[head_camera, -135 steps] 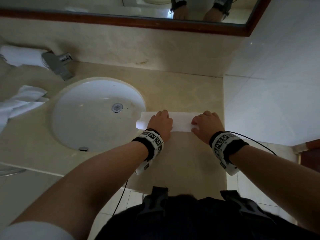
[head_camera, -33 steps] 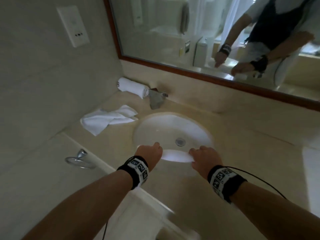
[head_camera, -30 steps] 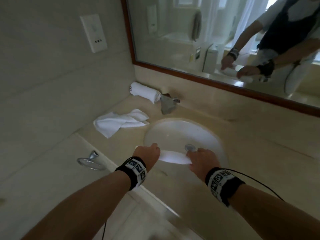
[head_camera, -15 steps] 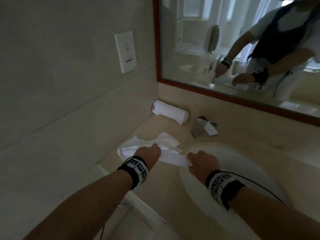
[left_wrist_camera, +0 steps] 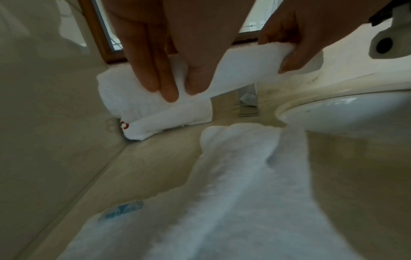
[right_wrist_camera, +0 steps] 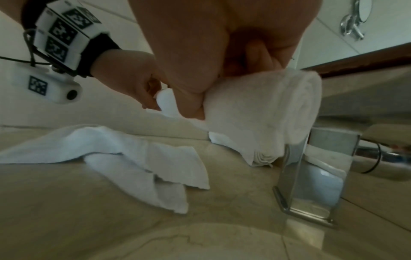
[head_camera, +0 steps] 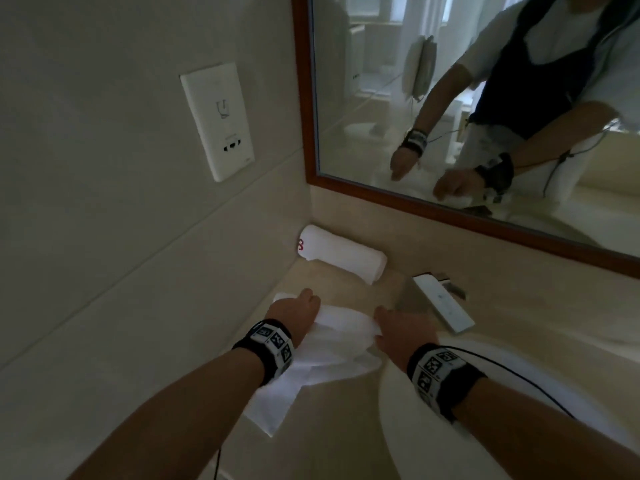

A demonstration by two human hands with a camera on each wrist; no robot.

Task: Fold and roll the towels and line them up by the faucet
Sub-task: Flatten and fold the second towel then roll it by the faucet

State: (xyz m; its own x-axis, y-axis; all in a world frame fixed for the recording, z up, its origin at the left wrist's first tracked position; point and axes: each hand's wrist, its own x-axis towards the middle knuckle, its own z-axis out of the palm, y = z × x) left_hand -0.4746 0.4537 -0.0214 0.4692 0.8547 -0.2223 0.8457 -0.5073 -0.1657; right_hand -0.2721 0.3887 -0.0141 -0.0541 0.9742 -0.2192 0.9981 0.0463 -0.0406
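I hold a white rolled towel (head_camera: 343, 318) by its ends in the air, left of the faucet (head_camera: 441, 304). My left hand (head_camera: 294, 308) pinches its left end between fingers (left_wrist_camera: 155, 70) and thumb. My right hand (head_camera: 398, 323) grips the right end, whose spiral (right_wrist_camera: 289, 109) shows in the right wrist view. Under the roll lies a loose, crumpled white towel (head_camera: 298, 375) on the counter. Another rolled towel (head_camera: 343, 252) with a red mark lies against the back wall beside the faucet.
The white sink basin (head_camera: 519, 417) is at the lower right, under my right forearm. A tiled side wall with a socket plate (head_camera: 218, 123) closes the left. A wood-framed mirror (head_camera: 450, 209) hangs above the backsplash. Bare counter (head_camera: 332, 282) shows between the two towels.
Both hands have carried the rolled towel from the counter right of the sink, across the basin, to above the loose towel left of the faucet. The head view swung left with them.
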